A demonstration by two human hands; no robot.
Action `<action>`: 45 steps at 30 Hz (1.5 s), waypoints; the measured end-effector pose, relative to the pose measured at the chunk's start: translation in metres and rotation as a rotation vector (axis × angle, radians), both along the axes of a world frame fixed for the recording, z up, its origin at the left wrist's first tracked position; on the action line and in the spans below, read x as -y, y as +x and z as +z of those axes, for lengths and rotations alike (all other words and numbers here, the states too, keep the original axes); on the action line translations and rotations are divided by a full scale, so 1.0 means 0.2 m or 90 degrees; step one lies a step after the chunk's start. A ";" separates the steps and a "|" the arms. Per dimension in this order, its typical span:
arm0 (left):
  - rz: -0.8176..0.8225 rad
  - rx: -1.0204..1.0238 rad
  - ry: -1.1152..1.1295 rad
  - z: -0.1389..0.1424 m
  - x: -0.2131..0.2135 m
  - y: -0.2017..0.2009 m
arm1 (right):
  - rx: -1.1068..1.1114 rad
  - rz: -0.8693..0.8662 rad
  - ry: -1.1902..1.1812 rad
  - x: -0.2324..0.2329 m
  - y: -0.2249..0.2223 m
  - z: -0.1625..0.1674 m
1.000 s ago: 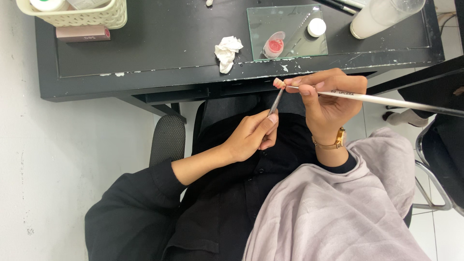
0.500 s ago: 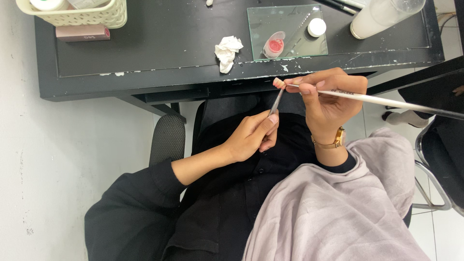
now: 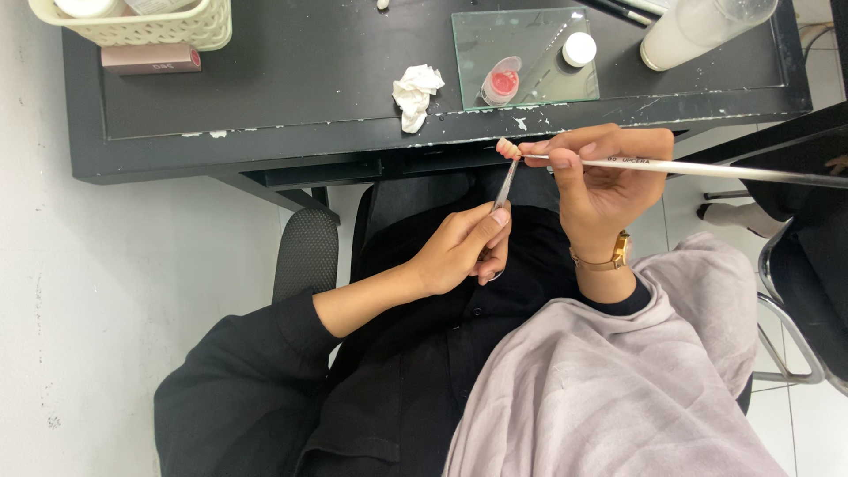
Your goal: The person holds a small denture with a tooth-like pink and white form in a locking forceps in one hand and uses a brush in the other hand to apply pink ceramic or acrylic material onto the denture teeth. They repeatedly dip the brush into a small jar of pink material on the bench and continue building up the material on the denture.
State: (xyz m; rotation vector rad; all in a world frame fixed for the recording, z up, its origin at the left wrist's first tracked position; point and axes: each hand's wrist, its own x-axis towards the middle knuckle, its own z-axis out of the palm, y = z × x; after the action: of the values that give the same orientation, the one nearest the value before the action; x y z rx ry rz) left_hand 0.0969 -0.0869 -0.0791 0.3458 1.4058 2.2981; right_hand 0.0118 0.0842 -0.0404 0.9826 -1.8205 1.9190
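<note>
My left hand grips a thin metal tool that points up toward the desk edge. At the tool's tip sits a small pink tooth-like piece. My right hand holds a long white brush sideways. Its fine end meets the pink piece. Both hands hover over my lap, just in front of the black desk. A gold watch is on my right wrist.
On the desk lie a glass slab with a small pink pot and a white cap, a crumpled tissue, a cup of white liquid, a cream basket and a pink box. A chair frame stands at right.
</note>
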 end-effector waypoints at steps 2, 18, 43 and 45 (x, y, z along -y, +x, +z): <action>0.001 -0.001 0.002 0.00 0.00 0.00 | 0.002 -0.005 0.004 0.00 0.01 0.00; 0.009 0.009 -0.011 0.01 0.00 0.00 | -0.008 -0.021 0.028 0.01 0.01 0.01; 0.024 -0.009 -0.048 0.03 0.00 0.00 | -0.007 -0.027 0.020 0.01 0.02 0.01; 0.022 -0.012 -0.050 0.03 0.00 0.00 | -0.007 -0.025 0.018 0.01 0.01 0.02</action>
State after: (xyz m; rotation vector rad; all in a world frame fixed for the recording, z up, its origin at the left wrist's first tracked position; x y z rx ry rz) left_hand 0.0977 -0.0867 -0.0732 0.3219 1.5187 2.2653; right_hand 0.0146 0.0820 -0.0368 0.9577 -1.8524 1.8662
